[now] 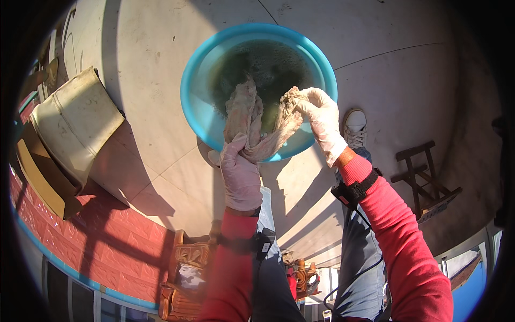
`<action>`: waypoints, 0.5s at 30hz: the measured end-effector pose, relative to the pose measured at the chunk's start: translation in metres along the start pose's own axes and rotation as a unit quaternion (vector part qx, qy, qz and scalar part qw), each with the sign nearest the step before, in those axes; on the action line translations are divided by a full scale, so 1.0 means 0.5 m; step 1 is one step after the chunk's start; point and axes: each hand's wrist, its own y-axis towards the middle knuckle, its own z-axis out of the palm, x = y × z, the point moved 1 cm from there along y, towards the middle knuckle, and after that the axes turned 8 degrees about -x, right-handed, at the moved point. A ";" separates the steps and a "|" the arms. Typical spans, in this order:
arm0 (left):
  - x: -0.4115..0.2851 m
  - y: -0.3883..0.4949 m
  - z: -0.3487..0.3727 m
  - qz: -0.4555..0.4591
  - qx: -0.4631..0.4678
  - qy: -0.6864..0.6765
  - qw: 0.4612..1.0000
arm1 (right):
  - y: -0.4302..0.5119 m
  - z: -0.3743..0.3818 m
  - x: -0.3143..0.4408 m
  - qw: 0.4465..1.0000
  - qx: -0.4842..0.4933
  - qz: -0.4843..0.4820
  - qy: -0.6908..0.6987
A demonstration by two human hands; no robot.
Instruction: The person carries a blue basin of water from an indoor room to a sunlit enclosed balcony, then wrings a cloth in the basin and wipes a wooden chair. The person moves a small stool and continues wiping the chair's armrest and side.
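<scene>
A blue plastic basin (pixel 189 108) stands on the floor before me, with murky, foamy water (pixel 273 60) in it. Over its near side hangs a limp, crumpled length of beige material (pixel 241 106) with pinkish patches; whether it is cloth or animal tissue I cannot tell. My left hand (pixel 241 177), in a thin pale glove, grips the length near the basin's front rim, and part of it rises past the thumb towards the water. Gloved likewise, my right hand (pixel 322 114) pinches the bunched end at the basin's right side. Between both hands the material sags in a loop.
A cream-coloured container (pixel 76 120) and an open cardboard box (pixel 44 177) are on the left, by a red brick-patterned surface (pixel 120 257). To the right is a folding wooden stool (pixel 426 181). Carved wooden furniture (pixel 189 273) stands behind me.
</scene>
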 end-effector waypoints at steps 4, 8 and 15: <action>0.013 0.015 0.012 0.108 0.018 0.074 0.991 | 0.015 0.021 -0.021 0.993 -0.002 0.031 -0.111; 0.072 0.143 0.004 0.211 0.005 0.355 0.911 | 0.013 0.002 -0.028 0.960 0.032 0.051 -0.275; 0.165 0.314 -0.071 0.214 0.025 0.816 0.537 | -0.009 -0.031 -0.064 0.975 0.089 0.073 -0.189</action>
